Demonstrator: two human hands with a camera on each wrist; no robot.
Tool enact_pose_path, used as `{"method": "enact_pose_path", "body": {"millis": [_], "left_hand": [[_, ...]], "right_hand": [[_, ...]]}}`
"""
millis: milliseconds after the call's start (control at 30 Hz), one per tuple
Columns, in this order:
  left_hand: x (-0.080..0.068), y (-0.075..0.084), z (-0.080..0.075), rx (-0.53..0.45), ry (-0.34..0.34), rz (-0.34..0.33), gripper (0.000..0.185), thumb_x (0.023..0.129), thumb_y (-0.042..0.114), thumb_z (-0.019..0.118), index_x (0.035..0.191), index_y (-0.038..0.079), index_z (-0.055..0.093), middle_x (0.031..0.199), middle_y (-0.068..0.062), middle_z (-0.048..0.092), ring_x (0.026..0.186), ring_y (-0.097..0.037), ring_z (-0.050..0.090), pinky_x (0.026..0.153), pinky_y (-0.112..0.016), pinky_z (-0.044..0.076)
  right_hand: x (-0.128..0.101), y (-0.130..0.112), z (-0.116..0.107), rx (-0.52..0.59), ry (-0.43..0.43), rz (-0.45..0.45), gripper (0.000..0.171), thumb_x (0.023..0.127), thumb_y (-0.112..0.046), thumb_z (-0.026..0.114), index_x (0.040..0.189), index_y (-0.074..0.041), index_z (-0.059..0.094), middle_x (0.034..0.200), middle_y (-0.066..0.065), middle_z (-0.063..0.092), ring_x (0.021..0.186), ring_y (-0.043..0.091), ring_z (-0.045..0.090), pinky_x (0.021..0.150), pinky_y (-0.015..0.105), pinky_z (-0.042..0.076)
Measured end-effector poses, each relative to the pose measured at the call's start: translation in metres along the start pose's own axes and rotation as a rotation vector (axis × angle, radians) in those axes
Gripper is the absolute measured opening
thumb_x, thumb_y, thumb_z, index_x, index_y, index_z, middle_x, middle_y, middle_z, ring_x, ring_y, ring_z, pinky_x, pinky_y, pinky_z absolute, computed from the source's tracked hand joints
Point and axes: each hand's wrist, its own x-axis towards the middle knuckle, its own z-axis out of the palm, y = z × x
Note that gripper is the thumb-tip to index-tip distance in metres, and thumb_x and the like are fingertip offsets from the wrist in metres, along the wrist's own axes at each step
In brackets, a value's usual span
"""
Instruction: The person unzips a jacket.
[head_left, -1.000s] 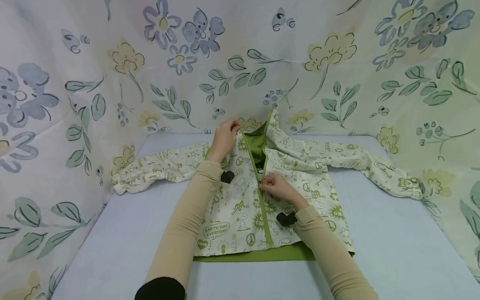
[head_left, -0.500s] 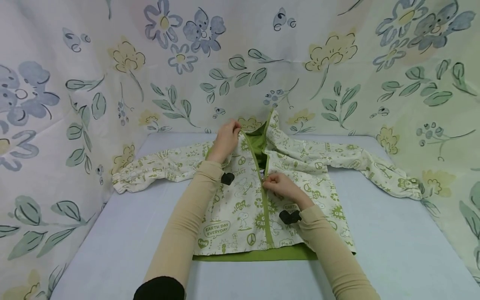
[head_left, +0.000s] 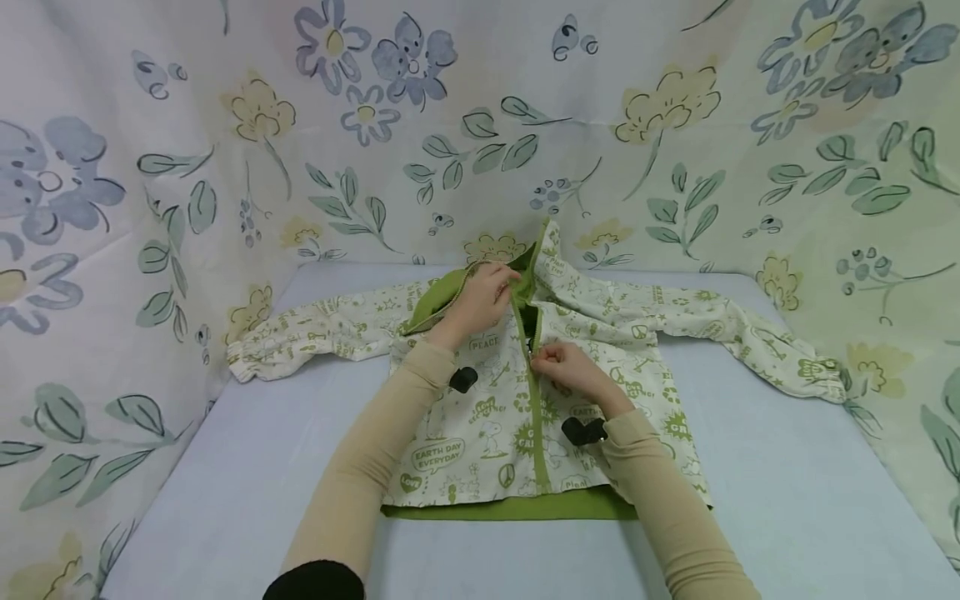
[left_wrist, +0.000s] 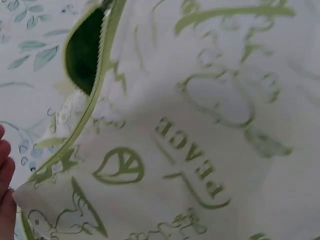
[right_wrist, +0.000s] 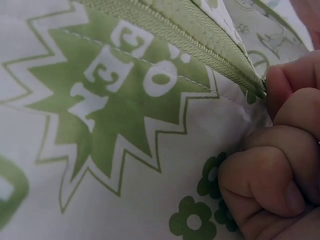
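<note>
- Your left hand (head_left: 483, 298) grips the left collar edge of the jacket (head_left: 480, 417), near the top of the zipper (head_left: 534, 408); your fingers curl round the fabric and fold it so that the green lining (head_left: 438, 302) shows.
- Your right hand (head_left: 566, 371) is clamped at the zipper line about chest height, thumb and forefinger pinched together on the zipper; the right wrist view shows the fingers (right_wrist: 272, 170) curled tight against the end of the zipper teeth (right_wrist: 200, 40), though the pull itself is hidden by them.
- The jacket lies flat, front up, in the middle of the pale blue table (head_left: 787, 500), hem towards you and hood (head_left: 555, 258) against the back wall. It is cream with green cartoon prints and lettering, and a green hem band (head_left: 510, 507) shows along the near edge.
- Below your right hand the zipper is closed down to the hem; above it the two front edges stand a little apart.
- The left sleeve (head_left: 300, 342) and right sleeve (head_left: 765, 342) are spread out to either side, the cuffs near the side walls.
- The left wrist view shows the printed cloth (left_wrist: 200, 150) close up with an open stretch of zipper edge (left_wrist: 95, 95) and dark green lining behind it.
- A floral cloth backdrop (head_left: 675, 125) encloses the table on three sides.
</note>
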Motion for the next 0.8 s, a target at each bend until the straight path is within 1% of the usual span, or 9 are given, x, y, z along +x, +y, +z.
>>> {"method": "enact_pose_path", "body": {"millis": [100,167,267,367,433,500,633,700,800], "left_hand": [[-0.007,0.003,0.007,0.011,-0.098,0.005,0.019,0.097,0.007,0.049,0.107,0.003,0.064,0.109,-0.007,0.055,0.101,-0.019,0.049,0.082,-0.027,0.042],[-0.012,0.005,0.01,0.041,-0.14,0.032,0.018,0.097,0.008,0.049,0.104,0.003,0.065,0.107,-0.007,0.056,0.101,-0.018,0.049,0.084,-0.025,0.042],[-0.017,0.01,0.014,0.093,-0.19,0.095,0.017,0.096,0.009,0.051,0.101,0.003,0.066,0.105,-0.007,0.056,0.101,-0.018,0.05,0.086,-0.025,0.042],[-0.02,0.015,0.017,0.085,-0.255,0.127,0.017,0.096,0.008,0.05,0.101,0.003,0.066,0.103,-0.006,0.057,0.099,-0.018,0.051,0.086,-0.025,0.041],[-0.021,0.015,0.021,0.081,-0.302,0.121,0.018,0.097,0.008,0.049,0.102,0.004,0.066,0.103,-0.005,0.057,0.099,-0.017,0.051,0.088,-0.024,0.041],[-0.022,0.015,0.023,0.062,-0.342,0.098,0.02,0.097,0.009,0.048,0.104,0.005,0.066,0.104,-0.005,0.057,0.1,-0.017,0.051,0.087,-0.023,0.041],[-0.024,0.013,0.027,0.024,-0.391,0.067,0.021,0.098,0.008,0.048,0.11,0.003,0.064,0.109,-0.008,0.056,0.103,-0.018,0.051,0.088,-0.022,0.041],[-0.025,0.012,0.028,0.002,-0.411,0.07,0.021,0.097,0.006,0.048,0.111,0.001,0.063,0.111,-0.01,0.056,0.104,-0.019,0.051,0.088,-0.022,0.041],[-0.026,0.009,0.03,-0.014,-0.437,0.095,0.022,0.098,0.006,0.047,0.112,0.0,0.063,0.114,-0.011,0.055,0.106,-0.021,0.051,0.09,-0.023,0.041]], "right_hand": [[0.0,-0.001,-0.001,-0.001,0.001,0.002,0.032,0.094,-0.021,0.055,0.079,0.007,0.056,0.049,-0.001,0.035,0.039,0.012,0.031,0.04,0.028,0.032],[-0.001,-0.003,-0.001,-0.001,0.002,0.002,0.033,0.095,-0.021,0.055,0.079,0.007,0.055,0.049,-0.001,0.035,0.04,0.012,0.031,0.04,0.029,0.031],[-0.002,-0.005,-0.002,-0.003,0.008,0.005,0.033,0.095,-0.021,0.055,0.076,0.005,0.052,0.049,-0.001,0.034,0.04,0.013,0.03,0.04,0.029,0.032],[-0.003,-0.006,-0.003,-0.005,0.021,0.008,0.031,0.094,-0.021,0.056,0.073,0.002,0.051,0.05,-0.001,0.035,0.041,0.013,0.031,0.041,0.028,0.032],[-0.003,-0.007,-0.004,-0.001,0.027,0.002,0.03,0.094,-0.02,0.056,0.072,0.0,0.051,0.051,-0.001,0.035,0.042,0.013,0.031,0.042,0.027,0.032],[-0.004,-0.007,-0.005,0.002,0.03,-0.007,0.03,0.093,-0.019,0.057,0.071,0.0,0.05,0.052,0.0,0.035,0.042,0.013,0.031,0.042,0.027,0.032],[-0.004,-0.007,-0.005,0.011,0.02,-0.018,0.031,0.094,-0.02,0.056,0.071,0.0,0.049,0.051,-0.001,0.034,0.042,0.013,0.03,0.041,0.028,0.031],[-0.004,-0.007,-0.005,0.017,0.015,-0.016,0.031,0.094,-0.02,0.055,0.073,0.001,0.05,0.051,-0.001,0.034,0.042,0.013,0.031,0.041,0.028,0.031],[-0.005,-0.008,-0.006,0.02,0.013,-0.011,0.028,0.095,-0.02,0.054,0.078,0.003,0.054,0.051,-0.001,0.034,0.042,0.013,0.031,0.041,0.026,0.031]]}}
